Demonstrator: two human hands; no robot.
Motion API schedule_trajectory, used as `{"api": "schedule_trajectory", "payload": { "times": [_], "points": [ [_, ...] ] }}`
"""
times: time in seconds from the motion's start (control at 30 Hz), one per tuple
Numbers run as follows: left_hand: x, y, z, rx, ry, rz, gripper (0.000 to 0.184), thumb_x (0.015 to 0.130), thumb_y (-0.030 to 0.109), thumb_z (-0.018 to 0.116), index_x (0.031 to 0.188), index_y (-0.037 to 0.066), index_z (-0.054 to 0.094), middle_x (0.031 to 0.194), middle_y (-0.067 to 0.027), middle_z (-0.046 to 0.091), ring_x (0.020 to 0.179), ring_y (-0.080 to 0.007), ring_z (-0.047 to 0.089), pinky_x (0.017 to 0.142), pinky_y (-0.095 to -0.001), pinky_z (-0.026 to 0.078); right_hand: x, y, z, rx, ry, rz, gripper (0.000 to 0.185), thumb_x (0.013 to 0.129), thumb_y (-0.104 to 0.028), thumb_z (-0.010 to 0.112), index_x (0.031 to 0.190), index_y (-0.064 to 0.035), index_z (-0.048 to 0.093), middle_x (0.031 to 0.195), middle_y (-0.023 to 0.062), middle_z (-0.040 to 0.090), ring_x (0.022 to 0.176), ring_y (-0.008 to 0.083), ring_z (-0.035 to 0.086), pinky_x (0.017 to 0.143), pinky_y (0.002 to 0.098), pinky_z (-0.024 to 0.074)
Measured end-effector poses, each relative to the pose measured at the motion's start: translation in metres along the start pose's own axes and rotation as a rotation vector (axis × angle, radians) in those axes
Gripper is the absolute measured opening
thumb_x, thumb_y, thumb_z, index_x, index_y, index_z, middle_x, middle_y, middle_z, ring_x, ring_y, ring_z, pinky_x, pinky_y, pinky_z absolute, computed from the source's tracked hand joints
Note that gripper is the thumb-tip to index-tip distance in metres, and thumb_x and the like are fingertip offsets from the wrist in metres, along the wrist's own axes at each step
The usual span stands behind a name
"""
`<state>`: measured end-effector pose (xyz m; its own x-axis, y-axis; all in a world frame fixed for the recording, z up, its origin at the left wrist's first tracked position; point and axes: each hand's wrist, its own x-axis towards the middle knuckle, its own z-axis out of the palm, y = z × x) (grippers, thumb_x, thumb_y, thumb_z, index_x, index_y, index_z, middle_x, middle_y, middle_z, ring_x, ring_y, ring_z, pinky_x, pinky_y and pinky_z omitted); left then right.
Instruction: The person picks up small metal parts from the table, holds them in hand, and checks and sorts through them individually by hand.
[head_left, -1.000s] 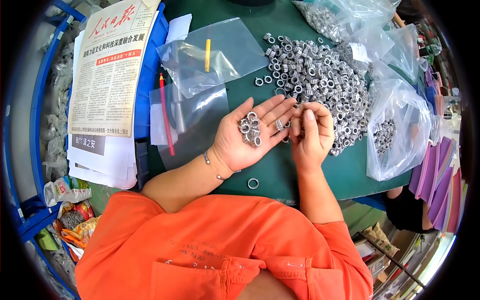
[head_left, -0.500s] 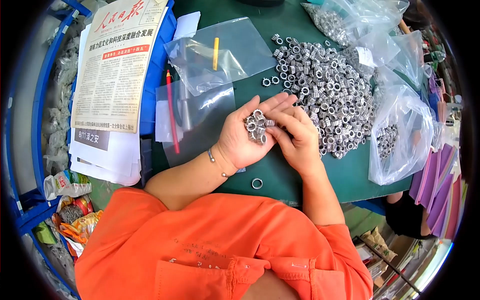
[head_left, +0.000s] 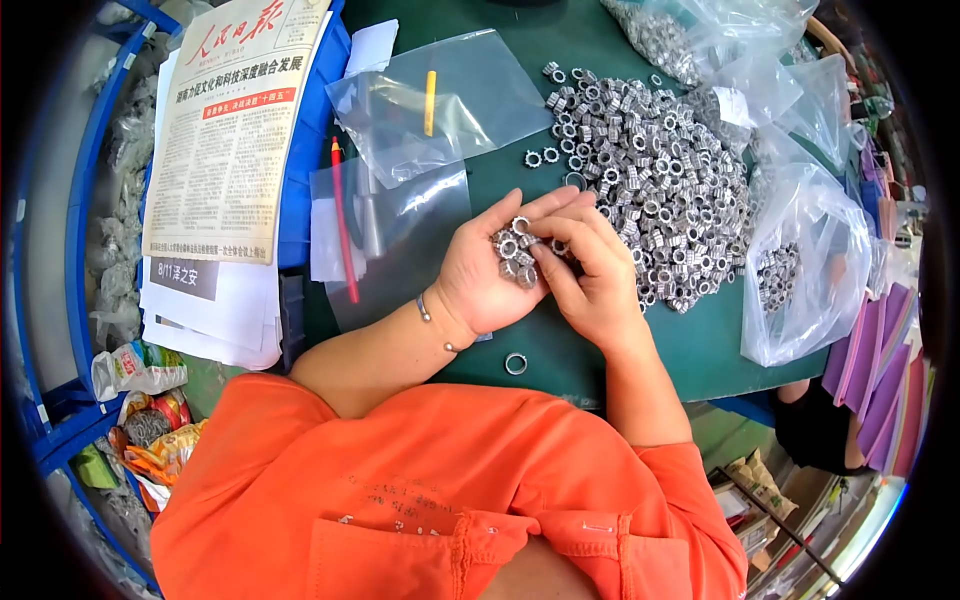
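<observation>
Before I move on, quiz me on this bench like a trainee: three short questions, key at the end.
1. Which lies nearest the orange shirt?
A) red pencil
B) single ring
C) yellow stick
2. True or false: the left hand is palm up with small metal rings in it.
3. Fill in: in the picture, the newspaper lies to the ____ of the big heap of rings.
Key: 1 B; 2 true; 3 left.

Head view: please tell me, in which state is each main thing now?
Left hand: open, palm up, bearing metal rings
Right hand: fingers bent, at those rings
Ring pile: loose, heaped on the table
Lone ring: lying flat, apart from the pile
Red pencil: lying flat
Newspaper: printed side up
Nearest bag: partly filled with rings
</observation>
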<state>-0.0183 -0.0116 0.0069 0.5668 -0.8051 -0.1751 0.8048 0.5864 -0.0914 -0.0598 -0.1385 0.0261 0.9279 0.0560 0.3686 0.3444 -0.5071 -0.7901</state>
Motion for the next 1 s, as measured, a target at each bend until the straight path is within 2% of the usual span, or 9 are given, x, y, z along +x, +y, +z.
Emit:
{"api": "schedule_trajectory", "payload": {
  "times": [0.13,0.27,0.43,0.5,0.73,0.8,0.87,0.9,1.0],
  "points": [
    [0.001,0.000,0.001,-0.018,0.016,0.004,0.054,0.093,0.032,0.035,0.135,-0.001,0.029,0.144,-0.0137,0.027,0.131,-0.0255,0.028,0.108,-0.0394,0.021,-0.012,0.008,0.002,0.385,0.083,0.329,0.013,0.079,0.001,0.061,0.093,0.0011,0.059,0.081,0.0056,0.061,0.071,0.0132,0.057,0.060,0.0262,0.0470],
    [0.000,0.002,0.001,-0.028,0.018,0.022,0.054,0.093,0.031,0.036,0.135,-0.001,0.029,0.144,-0.0135,0.026,0.132,-0.0259,0.027,0.106,-0.0407,0.024,-0.011,0.008,-0.012,1.029,0.004,0.680,0.014,0.083,-0.002,0.059,0.096,0.0024,0.059,0.079,0.0060,0.060,0.049,0.0045,0.043,0.039,0.0166,0.0269],
    [-0.001,0.002,0.002,-0.033,0.016,0.001,0.052,0.093,0.031,0.035,0.134,-0.001,0.031,0.143,-0.0138,0.028,0.130,-0.0259,0.031,0.105,-0.0397,0.025,-0.009,0.009,-0.016,1.176,0.015,0.731,0.013,0.085,-0.004,0.055,0.094,0.0041,0.056,0.078,0.0115,0.060,0.045,0.0033,0.036,0.036,0.0153,0.0239],
    [-0.001,0.001,0.006,-0.006,0.070,-0.002,0.050,0.093,0.033,0.036,0.133,0.003,0.035,0.138,-0.0106,0.039,0.111,-0.0195,0.047,0.097,-0.0315,0.029,-0.009,0.010,-0.017,1.226,0.009,0.735,0.013,0.085,-0.005,0.055,0.094,0.0041,0.056,0.080,0.0124,0.060,0.045,0.0033,0.036,0.036,0.0150,0.0241],
    [-0.001,0.001,0.003,-0.085,0.025,0.012,0.052,0.093,0.031,0.035,0.134,-0.002,0.032,0.143,-0.0157,0.028,0.130,-0.0277,0.030,0.107,-0.0406,0.024,-0.006,0.011,-0.018,1.562,-0.015,0.513,0.014,0.082,-0.009,0.054,0.090,0.0023,0.055,0.085,0.0182,0.059,0.048,0.0105,0.042,0.035,0.0178,0.0272],
    [0.000,0.001,0.003,-0.097,0.018,0.017,0.053,0.093,0.032,0.035,0.134,-0.002,0.031,0.143,-0.0164,0.027,0.132,-0.0279,0.027,0.108,-0.0409,0.021,-0.010,0.021,-0.019,1.562,-0.058,0.430,0.010,0.080,-0.007,0.057,0.085,0.0014,0.057,0.086,0.0167,0.059,0.054,0.0143,0.049,0.037,0.0180,0.0306],
    [-0.001,0.001,0.004,-0.086,0.012,0.021,0.053,0.094,0.032,0.034,0.134,-0.003,0.029,0.143,-0.0168,0.027,0.133,-0.0283,0.024,0.109,-0.0408,0.018,-0.013,0.012,-0.025,0.854,-0.101,0.443,0.012,0.075,0.001,0.061,0.087,0.0016,0.061,0.088,0.0109,0.061,0.063,0.0154,0.055,0.045,0.0200,0.0395],
    [0.000,0.001,0.003,-0.083,0.001,0.023,0.053,0.094,0.032,0.034,0.134,-0.003,0.029,0.143,-0.0167,0.027,0.133,-0.0284,0.024,0.109,-0.0405,0.018,-0.005,0.006,-0.020,0.415,-0.115,0.153,0.021,0.072,0.008,0.063,0.092,-0.0002,0.064,0.088,0.0066,0.062,0.072,0.0161,0.058,0.058,0.0235,0.0459],
    [0.000,0.002,-0.001,-0.074,-0.006,0.020,0.053,0.094,0.032,0.032,0.135,-0.002,0.029,0.143,-0.0164,0.027,0.133,-0.0285,0.025,0.109,-0.0398,0.019,-0.008,0.000,-0.005,0.032,-0.118,0.043,0.026,0.071,0.007,0.064,0.095,-0.0027,0.064,0.081,0.0075,0.059,0.070,0.0165,0.056,0.061,0.0245,0.0447]
  ]
}}
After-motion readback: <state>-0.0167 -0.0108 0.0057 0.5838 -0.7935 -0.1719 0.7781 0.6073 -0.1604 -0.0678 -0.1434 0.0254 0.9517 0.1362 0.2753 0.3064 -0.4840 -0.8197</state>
